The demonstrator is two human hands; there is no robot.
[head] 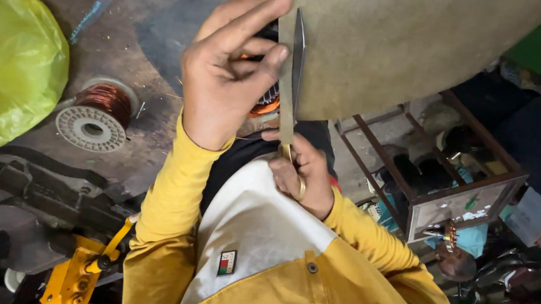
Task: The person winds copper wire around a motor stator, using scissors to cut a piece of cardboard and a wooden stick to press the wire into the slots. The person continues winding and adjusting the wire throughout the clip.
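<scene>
— While the right hand (pixel 298 173) grips the brass-handled steel scissors (pixel 294 83), where is the sheet?

— Overhead: the stiff tan fibre sheet (pixel 394 46) sits between the open blades. The left hand (pixel 228 71) pinches its cut edge, fingers pressed together. A copper wire spool (pixel 96 116) lies on the workbench (pixel 131 38), left.

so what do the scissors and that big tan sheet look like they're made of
Scissors: metal, by the look; grey blades with a dull sheen, brassy handle loops in the right hand. Sheet: matte tan, stiff, probably card or insulating paper; the left hand steadies its edge.
</scene>
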